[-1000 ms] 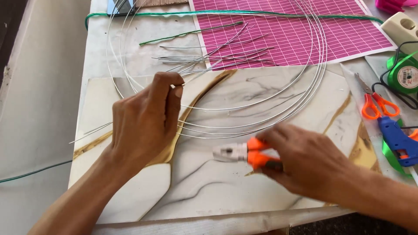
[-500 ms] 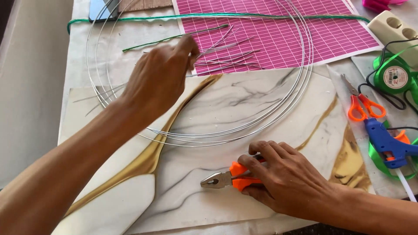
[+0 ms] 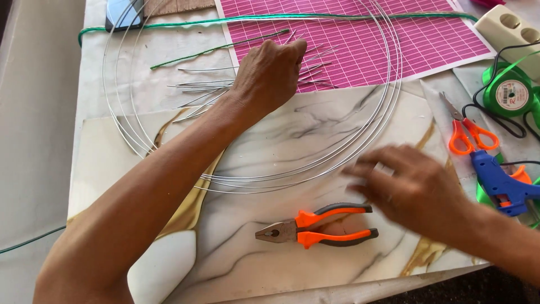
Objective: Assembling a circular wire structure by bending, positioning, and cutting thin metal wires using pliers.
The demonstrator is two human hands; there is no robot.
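Reaching across the table, your left hand (image 3: 270, 76) has its fingers bent down onto a loose bundle of short, straight, thin silver wire pieces (image 3: 225, 90); the fingertips are hidden behind the knuckles, so whether they pinch a wire or only press on the bundle cannot be told. Those wire pieces lie fanned over the edge of a pink cutting mat with a white grid (image 3: 360, 39), with one thin green-coated wire (image 3: 219, 48) slanting just above them. Your right hand (image 3: 410, 188) hovers with fingers spread and slack, holding nothing; it is motion-blurred, so its outline is hard to make out. Just below and left of it, apart from the fingers, orange-and-grey-handled combination pliers (image 3: 315, 225) lie flat on a white marble-patterned board with gold veins (image 3: 270, 152), jaws pointing left. Several large hoops of thin silver wire (image 3: 388, 95) ring both the bundle and your left hand, their lower arcs crossing the board and their upper arcs cut off by the frame. Further right lie orange-handled scissors (image 3: 467, 132), a blue glue gun (image 3: 500, 183) partly cut off at the edge, a roll of green tape (image 3: 509, 93) and a cream power strip (image 3: 506, 25) running out of view. A long green cord (image 3: 185, 22) runs along the top, beside a dark phone (image 3: 124, 11) only half in view.
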